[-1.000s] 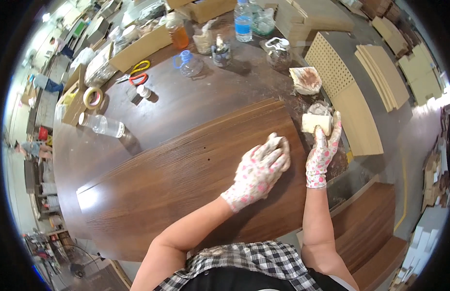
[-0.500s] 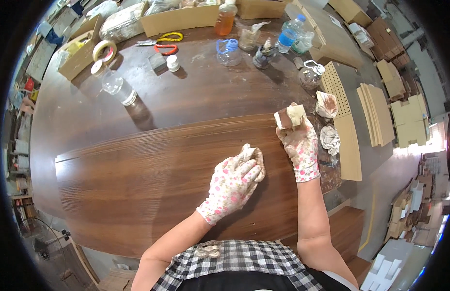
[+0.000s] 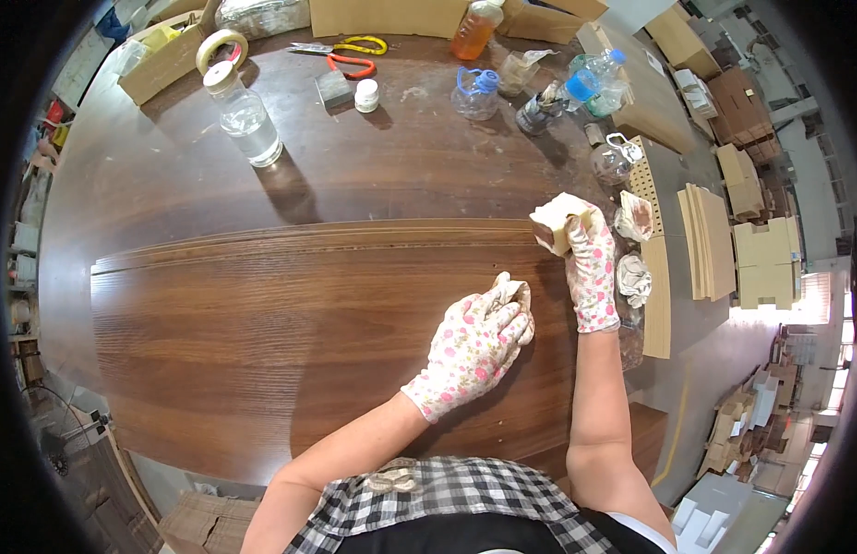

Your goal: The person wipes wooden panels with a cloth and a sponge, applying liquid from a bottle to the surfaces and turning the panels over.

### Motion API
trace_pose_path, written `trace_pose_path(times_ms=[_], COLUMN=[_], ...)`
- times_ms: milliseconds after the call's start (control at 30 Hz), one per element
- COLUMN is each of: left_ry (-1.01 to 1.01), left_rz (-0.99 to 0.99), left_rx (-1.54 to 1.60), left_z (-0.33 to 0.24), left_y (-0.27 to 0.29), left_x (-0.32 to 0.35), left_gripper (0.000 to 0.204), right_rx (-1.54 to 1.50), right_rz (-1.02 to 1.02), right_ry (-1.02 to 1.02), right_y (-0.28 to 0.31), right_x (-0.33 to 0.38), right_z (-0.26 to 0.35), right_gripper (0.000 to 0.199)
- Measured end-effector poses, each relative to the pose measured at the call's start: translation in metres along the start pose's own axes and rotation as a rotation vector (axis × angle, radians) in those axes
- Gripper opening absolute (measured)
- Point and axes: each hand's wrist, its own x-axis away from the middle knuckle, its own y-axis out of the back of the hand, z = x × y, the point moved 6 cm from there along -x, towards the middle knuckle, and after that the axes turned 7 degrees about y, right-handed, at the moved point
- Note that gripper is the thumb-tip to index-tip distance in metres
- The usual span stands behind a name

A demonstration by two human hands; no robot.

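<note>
Both my hands wear white gloves with a pink floral print. My left hand is closed on a crumpled off-white rag, pressed against the wood-grain brown panel. My right hand grips a cream sponge with a brown-stained face, by the panel's far right edge. Whether the sponge touches the panel, I cannot tell. Beside that hand lie a brown-stained crumpled cloth and a balled white cloth.
Farther back on the table stand a clear bottle, a small white jar, red-and-yellow-handled scissors, a blue-topped plastic container and a bottle of orange liquid. A tape roll leans by a cardboard box.
The whole view has shifted. My right hand has turned the sponge, so its cream side shows more. My left hand, still on the rag, sits a little farther right in the picture.
</note>
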Motion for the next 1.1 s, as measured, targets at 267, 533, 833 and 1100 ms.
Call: trace_pose_path(times_ms=[267,533,833,1100], left_ry=[0.006,-0.013,0.038,-0.012], left_rz=[-0.020,-0.021,-0.038,-0.132], left_rx=[-0.001,-0.001,-0.015,-0.018], left_z=[-0.004,-0.003,0.000,-0.007], left_y=[0.005,-0.003,-0.002,0.002], left_x=[0.000,-0.001,0.005,0.000], left_gripper=[0.036,0.031,0.027,0.026], right_rx=[0.251,0.738,1.031,0.885], right_rz=[0.188,0.115,0.247,0.128], right_ry=[0.090,0.210,0.391,0.408], right_y=[-0.012,-0.061,-0.104,-0.088], right_x=[-0.006,0.003,0.013,0.016], right_z=[0.020,0.006,-0.001,0.022], right_gripper=[0.065,0.051,0.067,0.066])
